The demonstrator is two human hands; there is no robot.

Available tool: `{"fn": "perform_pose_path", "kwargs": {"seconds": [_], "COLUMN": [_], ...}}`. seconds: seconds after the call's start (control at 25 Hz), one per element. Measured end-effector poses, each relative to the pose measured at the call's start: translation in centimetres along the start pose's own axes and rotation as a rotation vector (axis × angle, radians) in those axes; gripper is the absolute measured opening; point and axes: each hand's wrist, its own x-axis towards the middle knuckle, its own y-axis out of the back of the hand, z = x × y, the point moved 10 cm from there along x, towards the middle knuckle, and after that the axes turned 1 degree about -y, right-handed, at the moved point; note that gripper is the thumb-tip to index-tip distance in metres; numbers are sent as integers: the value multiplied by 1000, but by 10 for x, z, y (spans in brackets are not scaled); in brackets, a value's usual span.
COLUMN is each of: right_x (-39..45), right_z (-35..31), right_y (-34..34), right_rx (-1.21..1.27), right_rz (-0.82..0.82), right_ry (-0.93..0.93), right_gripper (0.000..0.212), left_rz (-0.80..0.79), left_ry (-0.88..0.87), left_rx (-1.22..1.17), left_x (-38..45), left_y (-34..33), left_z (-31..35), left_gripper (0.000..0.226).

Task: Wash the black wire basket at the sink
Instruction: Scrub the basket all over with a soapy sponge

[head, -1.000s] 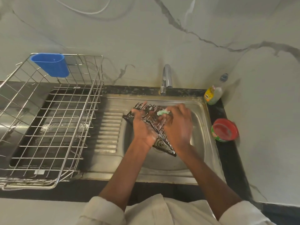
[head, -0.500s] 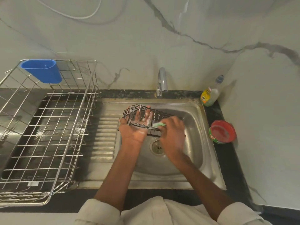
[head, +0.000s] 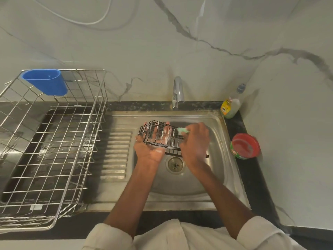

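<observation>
Black wire basket [head: 163,137], soapy, over steel sink [head: 219,159]: left hand [head: 151,150] supports it from beneath, fingers straight (showing through the wires). Right hand [head: 195,142], at 3 o'clock, pinches green scrub pad [head: 182,130] against it.

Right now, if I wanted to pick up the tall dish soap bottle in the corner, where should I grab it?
Grab the clear plastic dish soap bottle with the yellow label around its wide lower body, coming from the front, on the sink side. It stands upright in the corner where the marble walls meet, so the back and right are blocked. The capped neck looks narrower, probably a less steady hold.
</observation>
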Motion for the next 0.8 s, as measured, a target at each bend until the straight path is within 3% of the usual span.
{"fn": "perform_pose_path", "kwargs": {"seconds": [0.08,0.12,0.28,0.4,0.56,0.72,0.8], "right_x": [-2,-7,-16,6,-39,9,-2], "right_z": [39,35,-54,-59,-70,-41,-60], "right_y": [3,-1,-9,0,0,22,20], "right_rx": [25,44,185,192,188,320,360], "right_rz": [11,1,-59,-31,-135,54,23], "right_ry": [-205,-204,139,131,448,109,235], "right_gripper": [17,16,13,16,25,17,21], "left_rz": [-8,-11,-17,-22,-31,1,12], "left_ry": [21,15,53,27,40,-25,-11], "left_rx": [-21,-13,48,111,148,238,254], "left_x": [0,2,6,2,-5,-9,-8], "left_y": [0,1,0,-4,-9,-5,-7], "left_z": [-4,-4,-12,-11,-8,-11,-10], "left_gripper": [54,56,59,60,69,64,72]}}
